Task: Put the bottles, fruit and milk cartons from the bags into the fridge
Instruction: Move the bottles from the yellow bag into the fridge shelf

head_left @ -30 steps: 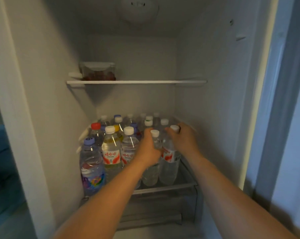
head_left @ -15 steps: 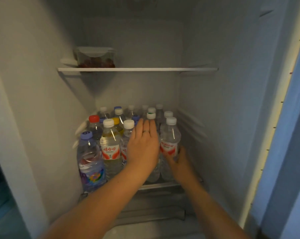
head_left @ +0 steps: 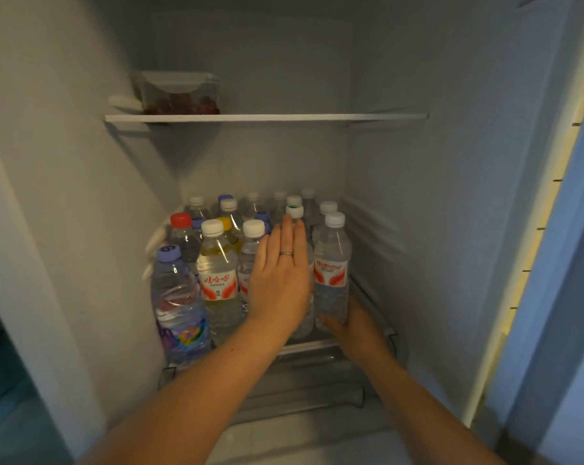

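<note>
bottles stand packed upright on the lower shelf [head_left: 304,346] of the fridge [head_left: 451,196], at about 6 o'clock in view. left hand [head_left: 280,283] is flat, fingers straight and together, palm against the middle front bottle [head_left: 303,328], gripping nothing. right hand [head_left: 357,330] is low at 4 o'clock from it, thumb hooked across the foot of the red-label bottle [head_left: 332,263]. its other fingers are hidden behind the bottle, but it reads as a hold at the base. that bottle stands at the front right end of the row, near the fridge's right wall and close against its neighbour. handling guess: full thin-wall plastic water bottles, moderately heavy, walls dent under a squeeze, smooth and maybe slick if they sweat. they're tall and narrow, so a push up high would tip them. push low or mid-body, or grip at the label waist or under the cap. the pack is tight, so one nudge likely shifts the neighbours. lidded box [head_left: 179,92] on the upper shelf [head_left: 267,117] at 11 o'clock, well apart.
</note>
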### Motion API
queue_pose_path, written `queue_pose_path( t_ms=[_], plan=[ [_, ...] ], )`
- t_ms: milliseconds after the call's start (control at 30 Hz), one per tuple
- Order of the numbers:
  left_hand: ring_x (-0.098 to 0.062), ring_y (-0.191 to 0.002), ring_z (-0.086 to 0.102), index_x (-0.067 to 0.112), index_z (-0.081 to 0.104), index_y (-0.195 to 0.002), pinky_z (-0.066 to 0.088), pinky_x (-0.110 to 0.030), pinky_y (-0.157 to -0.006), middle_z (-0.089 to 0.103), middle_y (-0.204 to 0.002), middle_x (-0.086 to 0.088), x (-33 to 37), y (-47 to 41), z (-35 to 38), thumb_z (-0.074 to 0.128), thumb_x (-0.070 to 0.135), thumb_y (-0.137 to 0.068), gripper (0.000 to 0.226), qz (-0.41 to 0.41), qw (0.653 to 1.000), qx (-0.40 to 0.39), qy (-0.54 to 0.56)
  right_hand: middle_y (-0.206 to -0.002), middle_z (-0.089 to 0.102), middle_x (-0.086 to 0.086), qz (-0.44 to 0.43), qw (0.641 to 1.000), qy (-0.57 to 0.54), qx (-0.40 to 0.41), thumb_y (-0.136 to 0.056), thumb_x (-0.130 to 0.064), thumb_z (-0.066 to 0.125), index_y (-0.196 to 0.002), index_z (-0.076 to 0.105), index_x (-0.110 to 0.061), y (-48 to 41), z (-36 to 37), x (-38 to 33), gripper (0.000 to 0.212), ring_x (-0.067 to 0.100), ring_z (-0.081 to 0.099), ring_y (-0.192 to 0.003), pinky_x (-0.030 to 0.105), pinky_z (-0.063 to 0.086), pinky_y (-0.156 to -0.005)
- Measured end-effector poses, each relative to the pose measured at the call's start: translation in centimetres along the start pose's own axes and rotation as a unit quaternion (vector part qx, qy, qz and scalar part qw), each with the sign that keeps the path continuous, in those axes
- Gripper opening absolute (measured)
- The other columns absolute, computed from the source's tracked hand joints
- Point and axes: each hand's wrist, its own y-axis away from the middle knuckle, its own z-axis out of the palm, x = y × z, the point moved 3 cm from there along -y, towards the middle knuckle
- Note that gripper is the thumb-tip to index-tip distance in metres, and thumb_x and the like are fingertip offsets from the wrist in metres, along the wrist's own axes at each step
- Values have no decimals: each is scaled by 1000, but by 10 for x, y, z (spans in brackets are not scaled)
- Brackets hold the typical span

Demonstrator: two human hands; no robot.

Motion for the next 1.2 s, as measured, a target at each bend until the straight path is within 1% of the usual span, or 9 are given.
queue_pose_path(
  t_ms=[100, 167, 267, 367, 467, 633, 800, 967, 1200],
  plan=[
    [-35, -152, 17, 1, 18, -157, 12, -47, -125, 13, -165, -20, -1, 11, -2, 84, 27, -76, 108, 13, 1000, -6, 18, -135, 54, -15, -38, 998, 0, 53, -81, -62, 61, -144, 39, -36, 19, -7, -10, 71, 9, 53, -120, 33, 47, -99],
    [-33, -154, 8, 5, 16, -158, 4, -47, -125, 7, -166, -17, -3, 23, -2, 79, 32, -80, 104, 33, 999, -4, 42, -142, 50, -7, -76, 989, 25, 124, -86, -56, 63, -147, 37, -30, 37, -11, -18, 72, 14, 47, -128, 35, 41, -103],
    [-30, -155, -3, 11, 12, -160, -2, -48, -124, -3, -168, -11, -6, 52, 2, 71, 42, -86, 99, 42, 995, -20, 86, -157, 36, 4, -78, 978, 104, 164, -84, -69, 39, -155, 29, -19, 72, -10, -22, 87, 26, 31, -145, 45, 24, -118],
    [-29, -155, -4, 12, 14, -160, 3, -53, -124, -2, -168, -10, -10, 99, 8, 60, 53, -90, 93, 19, 992, -54, 112, -165, 14, -5, -41, 979, 160, 116, -80, -75, 20, -158, 12, -29, 108, -4, -20, 91, 25, 9, -152, 47, 7, -122],
    [-26, -154, -11, 18, 9, -161, 3, -53, -124, -10, -168, -5, -12, 153, 14, 37, 64, -94, 86, -18, 985, -120, 121, -166, -6, -14, -18, 981, 184, 50, -89, -75, 22, -156, -3, -41, 136, 2, -15, 80, 21, -8, -153, 54, 2, -122],
    [-23, -153, -19, 29, -4, -159, -5, -48, -124, -26, -163, 0, -18, 227, 5, 5, 72, -89, 83, -74, 962, -239, 112, -165, -9, -15, -13, 979, 201, -10, -93, -69, 26, -155, -7, -41, 183, 18, -9, 75, 20, -11, -153, 55, 1, -122],
    [-27, -153, -15, 32, -6, -159, -10, -49, -120, -17, -166, -2, -9, 302, -26, -1, 76, -89, 82, -130, 950, -273, 78, -166, -11, -13, -7, 976, 203, -82, -96, -67, 28, -155, -7, -42, 236, 29, 4, 73, 21, -12, -152, 54, -4, -121],
    [-23, -146, -29, 37, -18, -154, -15, -52, -118, -28, -161, 2, 7, 378, -58, -12, 82, -82, 85, -195, 928, -313, 49, -165, -16, -14, -17, 966, 200, -163, -97, -67, 25, -154, -10, -45, 301, 30, 22, 70, 20, -15, -152, 53, -6, -121],
    [-24, -147, -30, 36, -19, -156, -20, -50, -115, -29, -162, 1, 57, 461, -126, -3, 82, -84, 87, -267, 898, -344, 58, -164, -19, -12, -38, 950, 192, -245, -98, -67, 27, -154, -11, -44, 394, 17, 47, 72, 21, -17, -152, 53, -8, -121]
  ],
)
